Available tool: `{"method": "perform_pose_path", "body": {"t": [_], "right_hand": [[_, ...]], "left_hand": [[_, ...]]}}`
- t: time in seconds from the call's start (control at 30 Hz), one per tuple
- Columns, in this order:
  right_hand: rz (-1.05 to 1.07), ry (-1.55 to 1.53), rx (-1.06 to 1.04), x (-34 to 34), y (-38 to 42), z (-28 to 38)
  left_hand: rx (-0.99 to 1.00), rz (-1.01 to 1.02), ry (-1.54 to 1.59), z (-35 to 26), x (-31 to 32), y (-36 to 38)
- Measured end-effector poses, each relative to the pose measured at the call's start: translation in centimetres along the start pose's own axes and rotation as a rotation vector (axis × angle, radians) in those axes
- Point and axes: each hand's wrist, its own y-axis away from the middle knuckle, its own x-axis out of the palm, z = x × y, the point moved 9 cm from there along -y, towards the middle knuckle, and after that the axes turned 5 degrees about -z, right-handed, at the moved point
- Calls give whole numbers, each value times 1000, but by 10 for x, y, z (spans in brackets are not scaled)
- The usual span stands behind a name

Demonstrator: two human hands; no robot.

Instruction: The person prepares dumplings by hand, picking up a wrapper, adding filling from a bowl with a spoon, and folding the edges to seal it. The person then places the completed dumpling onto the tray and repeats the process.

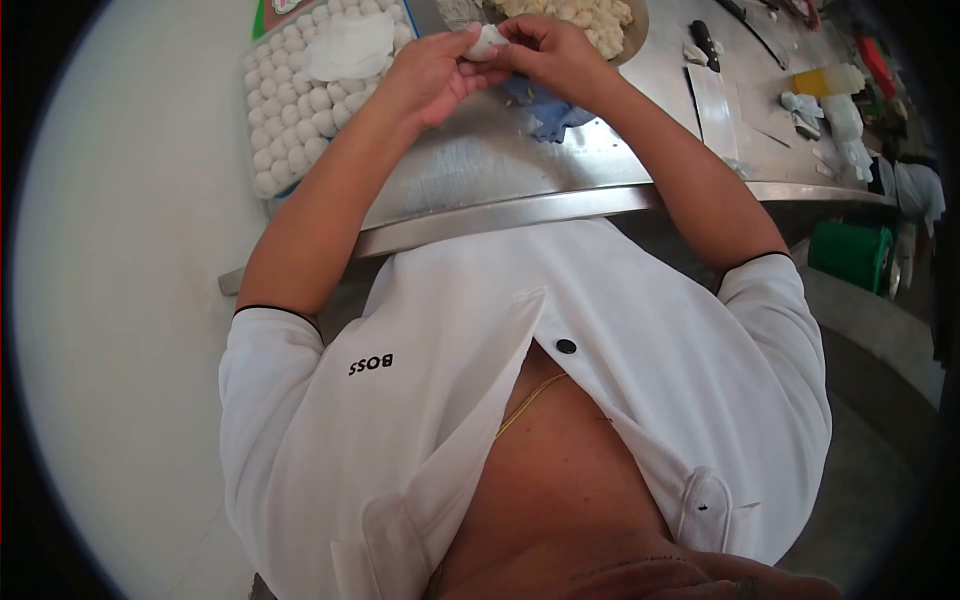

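Observation:
A white ball-shaped piece [486,44] is held between both hands near the top of the view. My left hand [438,75] has its fingers closed round its left side, palm turned up. The fingertips of my right hand [545,52] pinch it from the right. To the left, a tray [247,120] holds several rows of white balls [290,95], with a thin white sheet [352,47] lying over some. Behind my right hand is a bowl [637,30] of pale crumbly mixture [590,22]. A blue cloth [550,112] lies below the hands.
A metal table [480,160] has its front edge against the body. On its right lie a wide blade [712,105], a black-handled knife [705,42], a yellow bottle [828,81] and crumpled plastic [848,130]. A green bin [850,256] stands below at the right.

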Motion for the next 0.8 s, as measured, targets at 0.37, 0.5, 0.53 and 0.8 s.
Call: {"method": "perform_pose_path", "body": {"t": [0.37, 0.5, 0.53, 0.8], "right_hand": [[41, 41, -8, 13, -4, -19], [17, 126, -27, 9, 0, -7], [17, 126, -25, 10, 0, -8], [76, -181, 109, 14, 1, -13]], "left_hand": [[-50, 13, 10, 11, -5, -5], [-51, -24, 3, 12, -4, -4], [-52, -33, 12, 12, -4, -4], [-28, -65, 9, 4, -5, -3]]}}
